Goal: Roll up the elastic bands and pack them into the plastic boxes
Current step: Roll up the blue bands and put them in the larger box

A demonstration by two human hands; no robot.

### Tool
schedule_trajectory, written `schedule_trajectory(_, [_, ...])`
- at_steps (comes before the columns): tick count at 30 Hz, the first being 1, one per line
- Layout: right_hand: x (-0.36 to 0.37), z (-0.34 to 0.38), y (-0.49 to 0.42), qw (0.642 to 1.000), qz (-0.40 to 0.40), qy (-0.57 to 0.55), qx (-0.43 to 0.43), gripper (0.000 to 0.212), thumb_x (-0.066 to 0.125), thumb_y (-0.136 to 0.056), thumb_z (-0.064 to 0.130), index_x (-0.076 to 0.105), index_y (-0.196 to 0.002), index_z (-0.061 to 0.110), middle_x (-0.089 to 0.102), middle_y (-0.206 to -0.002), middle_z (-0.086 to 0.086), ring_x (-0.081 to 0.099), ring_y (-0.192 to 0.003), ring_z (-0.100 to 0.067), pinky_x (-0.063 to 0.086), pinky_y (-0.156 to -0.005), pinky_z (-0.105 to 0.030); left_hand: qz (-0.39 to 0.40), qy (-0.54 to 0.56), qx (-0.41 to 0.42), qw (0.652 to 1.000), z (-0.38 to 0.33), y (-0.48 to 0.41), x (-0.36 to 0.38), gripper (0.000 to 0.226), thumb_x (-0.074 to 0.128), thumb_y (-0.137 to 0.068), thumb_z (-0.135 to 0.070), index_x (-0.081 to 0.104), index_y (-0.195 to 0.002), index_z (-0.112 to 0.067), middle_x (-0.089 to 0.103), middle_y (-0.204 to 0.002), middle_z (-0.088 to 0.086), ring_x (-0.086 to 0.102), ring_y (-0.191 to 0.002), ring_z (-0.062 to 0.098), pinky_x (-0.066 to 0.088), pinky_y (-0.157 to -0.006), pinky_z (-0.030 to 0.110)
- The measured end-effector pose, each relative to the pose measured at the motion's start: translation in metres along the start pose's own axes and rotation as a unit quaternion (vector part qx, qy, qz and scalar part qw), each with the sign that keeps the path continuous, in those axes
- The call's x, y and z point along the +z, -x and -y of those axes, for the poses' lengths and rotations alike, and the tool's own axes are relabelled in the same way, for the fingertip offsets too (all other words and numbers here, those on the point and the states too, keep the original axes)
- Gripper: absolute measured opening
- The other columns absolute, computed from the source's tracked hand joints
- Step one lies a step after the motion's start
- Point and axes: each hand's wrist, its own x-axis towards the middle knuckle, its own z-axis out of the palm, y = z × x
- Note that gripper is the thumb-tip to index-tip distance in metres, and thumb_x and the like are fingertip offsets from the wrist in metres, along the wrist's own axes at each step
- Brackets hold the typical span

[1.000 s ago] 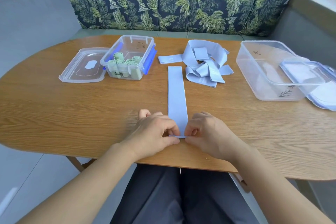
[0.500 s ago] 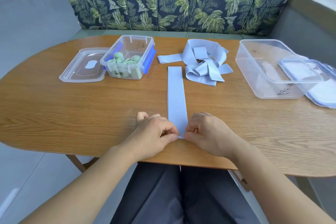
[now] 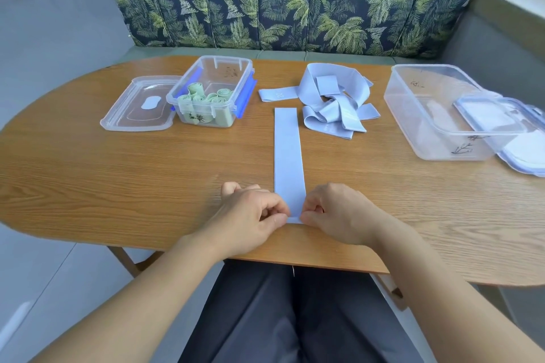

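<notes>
**At the near edge of the worktop — the first turn has barely begun**

Close to the person's lap, the left hand [image 3: 250, 215] and right hand [image 3: 336, 212] each pinch a near corner of the flat blue band [image 3: 287, 156], fingers curled and thumbs pressed to its end. Over the last second they have hardly shifted. The band's far end sits where it did, just beside the loose pile of blue bands [image 3: 333, 103], and its whole length still lies flat down the middle of the worktop [image 3: 118, 186].

My reading is that the grip is set but the rolling has only just started — no coil shows yet. The small box [image 3: 206, 121] on the left already holds green rolls [image 3: 203, 97]. The large box [image 3: 418, 127] on the right shows no rolled band, so most of the blue packing is likely still ahead.
</notes>
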Motion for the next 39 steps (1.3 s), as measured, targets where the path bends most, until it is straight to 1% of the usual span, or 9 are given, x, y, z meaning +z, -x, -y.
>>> schedule_trajectory(2, [-0.005, 0.004, -0.002, 0.999, 0.024, -0.007, 0.028, 0.011, 0.058, -0.089, 0.03, 0.065, -0.086, 0.022, 0.058, -0.086, 0.012, 0.057, -0.088, -0.013, 0.05, -0.081, -0.032, -0.007, 0.012, -0.019, 1.0, -0.002, 0.001, 0.0, 0.007, 0.061, -0.091, -0.033, 0.067, -0.087, -0.031, 0.052, -0.069, -0.016, 0.027, -0.094, -0.016, 0.028, -0.091, 0.025])
schedule_trajectory(8, [-0.01, 0.009, -0.011, 0.994, 0.055, -0.043, 0.087, 0.01, 0.067, -0.081, 0.027, 0.067, -0.076, 0.019, 0.064, -0.077, 0.005, 0.061, -0.075, -0.015, 0.054, -0.067, -0.031, -0.047, -0.09, 0.021, 0.995, -0.009, -0.001, 0.003, 0.012, 0.063, -0.087, -0.031, 0.054, -0.078, -0.033, 0.055, -0.064, -0.019, 0.047, -0.08, -0.001, 0.021, -0.088, 0.031])
schedule_trajectory(11, [-0.013, 0.011, -0.015, 0.99, 0.073, -0.056, 0.104, 0.013, 0.07, -0.079, 0.025, 0.063, -0.07, 0.02, 0.057, -0.069, 0.006, 0.052, -0.063, -0.013, 0.043, -0.056, -0.026, -0.071, -0.169, 0.096, 0.978, -0.008, 0.001, 0.003, 0.011, 0.063, -0.084, -0.027, 0.055, -0.078, -0.032, 0.051, -0.065, -0.018, 0.046, -0.077, 0.005, 0.02, -0.078, 0.032])
schedule_trajectory(16, [-0.018, 0.016, -0.017, 0.987, 0.096, -0.062, 0.115, 0.014, 0.071, -0.08, 0.023, 0.061, -0.072, 0.017, 0.054, -0.068, 0.004, 0.047, -0.058, -0.014, 0.037, -0.052, -0.025, -0.089, -0.273, 0.214, 0.934, -0.006, 0.003, 0.003, 0.015, 0.063, -0.087, -0.024, 0.066, -0.072, -0.024, 0.053, -0.071, -0.01, 0.049, -0.074, 0.016, 0.017, -0.076, 0.032])
schedule_trajectory(23, [-0.018, 0.019, -0.019, 0.986, 0.108, -0.045, 0.118, 0.021, 0.069, -0.08, 0.023, 0.066, -0.084, 0.003, 0.048, -0.07, -0.003, 0.041, -0.058, -0.018, 0.034, -0.052, -0.026, -0.048, -0.28, 0.182, 0.941, -0.01, -0.002, 0.004, 0.014, 0.073, -0.08, -0.032, 0.069, -0.068, -0.026, 0.056, -0.062, -0.011, 0.051, -0.073, 0.014, 0.017, -0.073, 0.032])
schedule_trajectory(28, [-0.008, 0.009, -0.011, 0.991, 0.006, -0.064, 0.116, 0.018, 0.075, -0.074, 0.026, 0.06, -0.077, 0.016, 0.058, -0.076, 0.006, 0.053, -0.07, -0.015, 0.046, -0.061, -0.03, -0.028, -0.237, 0.174, 0.955, -0.007, -0.009, -0.001, 0.017, 0.062, -0.087, -0.034, 0.068, -0.073, -0.026, 0.061, -0.066, -0.012, 0.049, -0.077, 0.011, 0.017, -0.074, 0.032])
schedule_trajectory(32, [0.002, 0.005, 0.006, 0.99, -0.119, -0.077, 0.018, 0.008, 0.068, -0.079, 0.016, 0.068, -0.081, 0.023, 0.055, -0.076, 0.012, 0.054, -0.074, -0.01, 0.05, -0.068, -0.032, -0.002, -0.208, 0.154, 0.966, -0.002, -0.014, -0.003, 0.018, 0.059, -0.092, -0.037, 0.069, -0.081, -0.028, 0.064, -0.075, -0.012, 0.047, -0.085, 0.006, 0.019, -0.082, 0.033])
schedule_trajectory(35, [0.013, 0.004, 0.011, 0.988, -0.148, -0.017, -0.043, 0.01, 0.068, -0.083, 0.018, 0.074, -0.089, 0.021, 0.056, -0.087, 0.006, 0.053, -0.078, -0.011, 0.048, -0.067, -0.032, 0.026, -0.191, 0.142, 0.971, -0.001, -0.019, -0.005, 0.016, 0.058, -0.093, -0.037, 0.069, -0.084, -0.029, 0.063, -0.077, -0.013, 0.043, -0.086, 0.003, 0.018, -0.084, 0.032])
schedule_trajectory(39, [0.019, 0.002, 0.011, 0.987, -0.154, 0.013, -0.041, 0.009, 0.066, -0.086, 0.024, 0.072, -0.091, 0.021, 0.055, -0.089, 0.006, 0.048, -0.082, -0.009, 0.045, -0.066, -0.028, 0.052, -0.148, 0.119, 0.98, 0.0, -0.022, -0.007, 0.014, 0.059, -0.092, -0.036, 0.068, -0.082, -0.03, 0.062, -0.077, -0.014, 0.042, -0.087, -0.001, 0.016, -0.084, 0.031])
